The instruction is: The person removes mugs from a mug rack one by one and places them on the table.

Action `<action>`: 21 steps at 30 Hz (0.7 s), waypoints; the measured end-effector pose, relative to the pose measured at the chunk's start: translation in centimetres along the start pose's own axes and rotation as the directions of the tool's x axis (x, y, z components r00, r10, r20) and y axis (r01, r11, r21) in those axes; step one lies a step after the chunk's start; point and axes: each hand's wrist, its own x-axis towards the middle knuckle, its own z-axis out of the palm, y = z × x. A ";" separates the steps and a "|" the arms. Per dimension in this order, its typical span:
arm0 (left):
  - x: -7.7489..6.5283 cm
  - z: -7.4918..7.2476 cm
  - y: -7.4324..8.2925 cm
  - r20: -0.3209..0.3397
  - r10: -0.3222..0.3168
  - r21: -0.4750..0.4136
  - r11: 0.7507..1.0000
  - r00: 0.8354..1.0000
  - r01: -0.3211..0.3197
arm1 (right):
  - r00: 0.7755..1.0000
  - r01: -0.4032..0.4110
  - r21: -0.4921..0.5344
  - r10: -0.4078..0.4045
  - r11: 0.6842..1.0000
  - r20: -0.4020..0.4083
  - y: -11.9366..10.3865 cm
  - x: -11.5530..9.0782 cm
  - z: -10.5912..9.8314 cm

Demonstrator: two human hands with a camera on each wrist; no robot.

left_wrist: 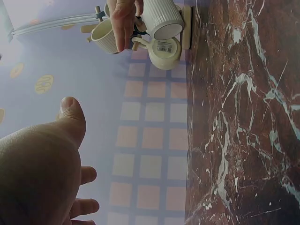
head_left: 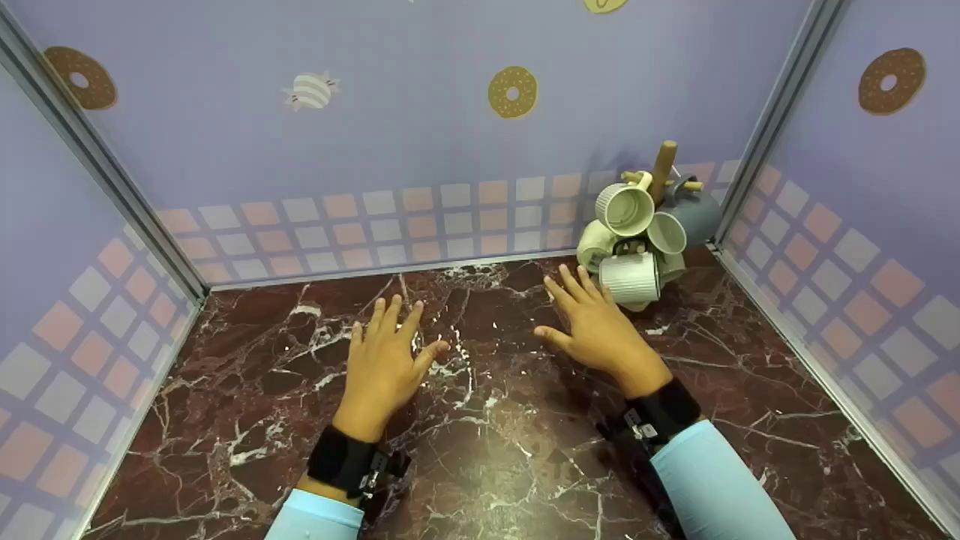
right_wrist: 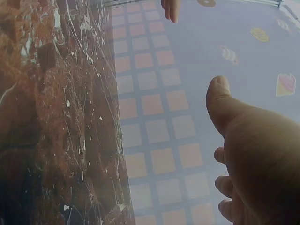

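Note:
My left hand (head_left: 384,369) is held over the dark red marbled tabletop (head_left: 480,420), fingers spread and holding nothing. To the right, my right hand (head_left: 604,330) is also spread and holds nothing. Its fingertips lie close to a white ribbed mug (head_left: 630,277) in the head view; whether they touch it I cannot tell. That mug hangs low on a wooden mug tree (head_left: 664,161). Around it hang a cream ribbed mug (head_left: 625,208), a pale green mug (head_left: 667,233), a yellowish mug (head_left: 596,241) and a grey-blue mug (head_left: 694,214). The left wrist view shows the mugs (left_wrist: 161,21) beyond the hand.
A lilac back wall (head_left: 420,135) with pink and white squares closes the far side. Side panels stand left (head_left: 82,300) and right (head_left: 862,247), joined by grey metal corner posts (head_left: 112,157). The mug tree stands in the far right corner.

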 end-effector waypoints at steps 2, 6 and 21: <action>0.0 0.1 0.2 0.003 0.005 -0.004 1.000 1.000 -0.005 | 1.000 -0.008 -0.005 0.008 1.000 -0.004 0.1 0.1 -0.1; -0.1 0.3 0.7 0.006 0.020 -0.013 1.000 1.000 -0.020 | 1.000 -0.019 -0.030 0.018 0.999 -0.012 0.3 0.2 -0.3; -0.9 1.3 3.4 0.018 0.107 -0.010 0.994 0.994 -0.107 | 0.957 -0.060 0.162 0.103 0.985 -0.272 3.8 -0.9 -4.8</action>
